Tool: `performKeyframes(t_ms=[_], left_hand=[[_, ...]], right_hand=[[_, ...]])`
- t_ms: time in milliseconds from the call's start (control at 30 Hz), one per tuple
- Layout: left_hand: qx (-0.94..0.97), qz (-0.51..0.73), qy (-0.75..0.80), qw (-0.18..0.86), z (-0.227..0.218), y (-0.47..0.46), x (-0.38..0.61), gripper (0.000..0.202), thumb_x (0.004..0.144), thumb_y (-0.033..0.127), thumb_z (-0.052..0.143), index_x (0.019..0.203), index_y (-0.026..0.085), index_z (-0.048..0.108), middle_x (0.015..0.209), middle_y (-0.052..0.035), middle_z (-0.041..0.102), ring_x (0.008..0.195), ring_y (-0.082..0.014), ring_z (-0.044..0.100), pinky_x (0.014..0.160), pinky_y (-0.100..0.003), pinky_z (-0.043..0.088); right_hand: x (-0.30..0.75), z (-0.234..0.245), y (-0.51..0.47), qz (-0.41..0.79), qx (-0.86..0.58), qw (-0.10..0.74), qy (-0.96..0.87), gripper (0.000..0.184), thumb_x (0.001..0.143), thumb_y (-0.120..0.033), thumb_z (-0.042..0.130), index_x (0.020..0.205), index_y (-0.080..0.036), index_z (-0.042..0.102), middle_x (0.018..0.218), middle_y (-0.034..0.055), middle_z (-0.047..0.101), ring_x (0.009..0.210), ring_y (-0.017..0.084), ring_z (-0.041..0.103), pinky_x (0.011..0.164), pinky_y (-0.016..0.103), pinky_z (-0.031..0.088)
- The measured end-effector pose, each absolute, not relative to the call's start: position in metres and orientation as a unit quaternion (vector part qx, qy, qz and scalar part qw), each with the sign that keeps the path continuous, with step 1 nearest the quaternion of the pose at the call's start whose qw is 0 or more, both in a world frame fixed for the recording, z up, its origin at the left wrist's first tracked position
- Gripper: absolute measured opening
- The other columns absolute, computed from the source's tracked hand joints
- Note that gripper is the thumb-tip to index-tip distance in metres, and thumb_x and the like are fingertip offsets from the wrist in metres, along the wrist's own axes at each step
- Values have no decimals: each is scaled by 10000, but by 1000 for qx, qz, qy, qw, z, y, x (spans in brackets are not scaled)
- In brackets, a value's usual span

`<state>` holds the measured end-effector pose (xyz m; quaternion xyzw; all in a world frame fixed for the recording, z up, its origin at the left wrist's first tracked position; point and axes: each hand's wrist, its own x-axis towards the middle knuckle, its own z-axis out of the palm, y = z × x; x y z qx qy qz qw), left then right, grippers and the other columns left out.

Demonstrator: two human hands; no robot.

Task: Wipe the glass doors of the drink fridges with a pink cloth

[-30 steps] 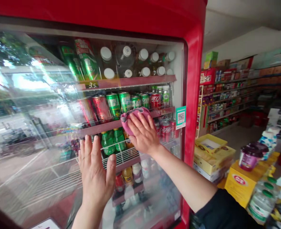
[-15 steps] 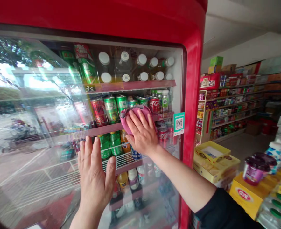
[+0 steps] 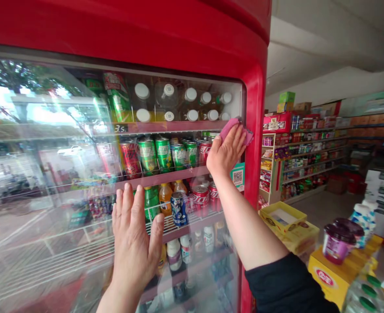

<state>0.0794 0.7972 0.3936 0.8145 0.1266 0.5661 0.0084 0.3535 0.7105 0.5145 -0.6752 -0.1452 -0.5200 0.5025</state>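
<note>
Glass door (image 3: 48, 174) of red drinks cooler (image 3: 146, 30), close up: left hand (image 3: 135, 243) laid flat on pane, fingers spread wide, holding nothing. Higher, at door's upper right corner, right hand (image 3: 226, 152) presses pink cloth (image 3: 232, 124) against glass, fingers loosely curled over it. Behind pane: green and red cans (image 3: 164, 152) on shelf, white-capped bottles (image 3: 192, 104) above, QR sticker (image 3: 238, 176) just below wrist. Beyond: yellow cartons (image 3: 325, 278), purple tub (image 3: 337, 241), stocked shop shelves (image 3: 309, 148).
</note>
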Motion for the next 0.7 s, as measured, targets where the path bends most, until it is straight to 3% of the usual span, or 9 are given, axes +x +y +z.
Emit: performKeyframes(t_ms=[67,200,267,367,467,533,700], left_hand=[[809,575,124,7,396,798,79,810,1117,442,536,1822,335,153,1912,-80,141,1779,-342,103,1428,-619,146],[803,585,116,4,401,797,84,796,1121,452,520,1821,345,157,1911,-72,155,1775,-348,126,1430,-619,135],[804,584,114,3,402,797,85,801,1119,452,522,1822,344,154,1911,-71,154,1773,-354,131,1430,-620,134],[803,585,113,1,404,797,85,801,1118,444,524,1822,345,156,1910,-72,155,1774,-352,128,1431,-612,137],[799,591,113,-5,406,797,88,796,1120,438,526,1821,349,159,1908,-75,167,1775,-340,131,1433,-599,136],[797,594,111,-10,410,796,92,793,1121,444,522,1821,344,161,1904,-81,184,1775,-334,136,1432,-595,139],[797,595,103,-22,421,792,105,790,1118,438,527,1818,336,177,1902,-93,188,1774,-340,141,1427,-595,159]], right_hand=[[341,508,716,-531,-673,479,-189,752,1128,-427,308,1790,-77,248,1860,210,282,1745,419,196,1370,735,232],[348,487,686,-549,-663,321,-395,760,1122,-435,372,1806,-139,225,1889,127,245,1774,331,114,1431,628,158],[368,482,664,-545,-663,282,-429,747,1118,-423,378,1803,-157,244,1888,107,259,1777,304,112,1440,602,149],[390,491,654,-540,-686,322,-365,746,1118,-393,357,1808,-146,221,1888,124,252,1773,308,133,1429,613,190],[377,510,680,-522,-701,423,-238,763,1116,-386,345,1807,-100,195,1884,181,229,1761,371,169,1391,682,246],[354,520,701,-524,-691,445,-225,784,1116,-410,362,1806,-81,185,1883,200,216,1759,406,156,1380,710,243],[333,524,694,-554,-637,277,-458,791,1111,-475,456,1807,-168,242,1897,98,225,1777,334,102,1443,616,118]])
